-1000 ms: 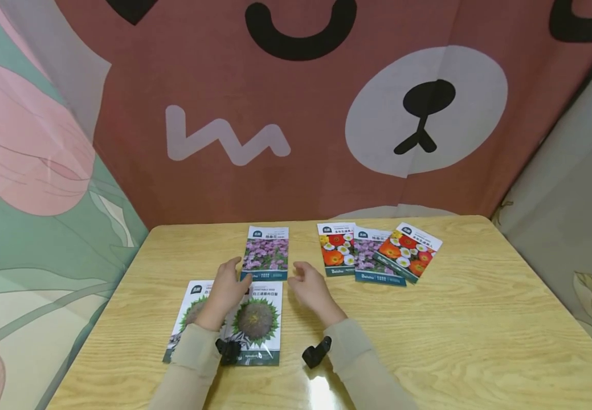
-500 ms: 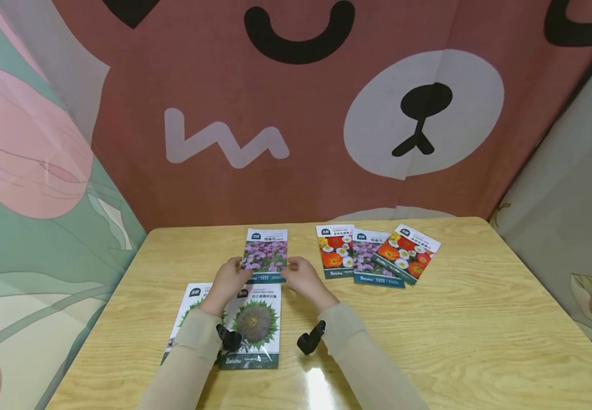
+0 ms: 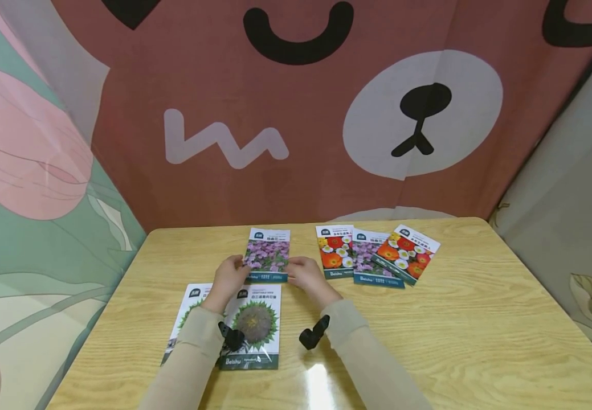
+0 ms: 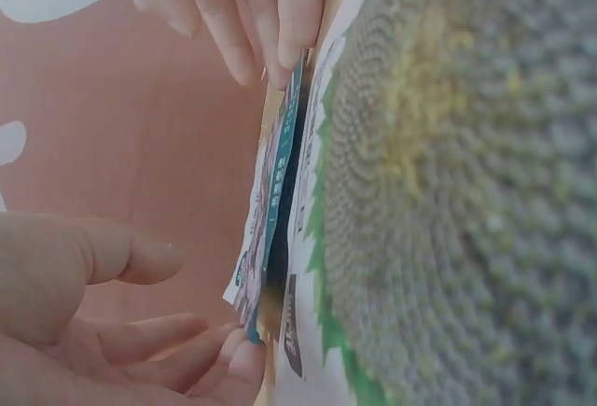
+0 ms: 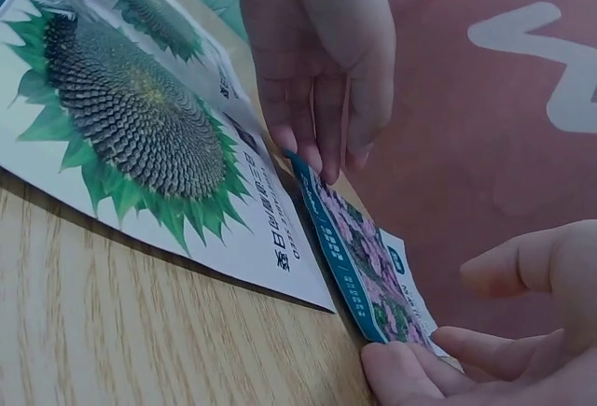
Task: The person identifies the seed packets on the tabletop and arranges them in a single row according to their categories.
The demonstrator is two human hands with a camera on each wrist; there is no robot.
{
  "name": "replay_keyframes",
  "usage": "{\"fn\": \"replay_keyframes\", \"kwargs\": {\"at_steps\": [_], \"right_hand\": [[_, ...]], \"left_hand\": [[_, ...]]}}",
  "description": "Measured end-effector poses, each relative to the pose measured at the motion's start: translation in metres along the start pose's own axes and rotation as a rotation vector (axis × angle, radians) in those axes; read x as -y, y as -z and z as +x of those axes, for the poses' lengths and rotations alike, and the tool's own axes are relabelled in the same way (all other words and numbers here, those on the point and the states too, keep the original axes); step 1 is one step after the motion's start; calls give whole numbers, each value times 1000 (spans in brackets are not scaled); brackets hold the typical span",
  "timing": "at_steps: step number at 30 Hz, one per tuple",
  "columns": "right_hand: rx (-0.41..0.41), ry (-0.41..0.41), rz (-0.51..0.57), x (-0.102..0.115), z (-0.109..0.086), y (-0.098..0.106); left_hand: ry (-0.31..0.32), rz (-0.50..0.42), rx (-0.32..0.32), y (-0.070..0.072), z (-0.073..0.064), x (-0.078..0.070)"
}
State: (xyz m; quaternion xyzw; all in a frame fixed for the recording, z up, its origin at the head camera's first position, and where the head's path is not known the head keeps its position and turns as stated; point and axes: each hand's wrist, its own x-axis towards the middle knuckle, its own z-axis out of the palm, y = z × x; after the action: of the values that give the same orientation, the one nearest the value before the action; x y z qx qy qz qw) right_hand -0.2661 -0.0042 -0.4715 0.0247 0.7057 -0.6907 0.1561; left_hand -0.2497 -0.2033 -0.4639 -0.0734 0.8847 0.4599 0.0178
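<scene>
A seed packet with purple flowers (image 3: 268, 255) lies near the back of the table, between my two hands. My left hand (image 3: 227, 280) has its fingertips at the packet's left edge, and my right hand (image 3: 310, 279) touches the right edge. Both thumbs stand raised off the packet in the wrist views, and the fingers are fairly straight. Just in front is a sunflower seed packet (image 3: 254, 326), its top edge close to the purple one's bottom edge. A second sunflower packet (image 3: 193, 296) lies to its left, partly hidden by my left forearm.
Toward the back right, a purple-flower packet (image 3: 367, 265) overlaps two packets with orange and white flowers, one on the left (image 3: 333, 259) and one tilted on the right (image 3: 409, 250). Behind the wooden table (image 3: 480, 330) hangs a red-brown printed cloth (image 3: 296, 188).
Both hands have come in to the sides of the purple-flower packet, the right hand moving left to its edge. The packet has since slid slightly to the right.
</scene>
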Motion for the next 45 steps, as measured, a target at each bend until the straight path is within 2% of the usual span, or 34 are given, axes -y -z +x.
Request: {"fn": "replay_keyframes", "kwargs": {"at_steps": [5, 14, 19, 24, 35, 41, 45], "right_hand": [[3, -8, 89, 0, 0, 2], [-29, 30, 110, -6, -1, 7], [-38, 54, 96, -10, -5, 13], [-35, 62, 132, -14, -8, 20], [-49, 57, 182, -13, -16, 32], [5, 80, 152, -12, -23, 38], [37, 92, 119, -14, -29, 45]], "left_hand": [[-24, -7, -38, 1, -1, -3], [-31, -62, -89, 1, -4, -3], [-21, -103, -83, 0, -7, 0], [-32, -135, -72, 0, -10, -1], [-55, -256, -66, -3, -27, -8], [-48, -311, -69, -4, -35, -12], [-39, -343, -43, -6, -41, -13]]}}
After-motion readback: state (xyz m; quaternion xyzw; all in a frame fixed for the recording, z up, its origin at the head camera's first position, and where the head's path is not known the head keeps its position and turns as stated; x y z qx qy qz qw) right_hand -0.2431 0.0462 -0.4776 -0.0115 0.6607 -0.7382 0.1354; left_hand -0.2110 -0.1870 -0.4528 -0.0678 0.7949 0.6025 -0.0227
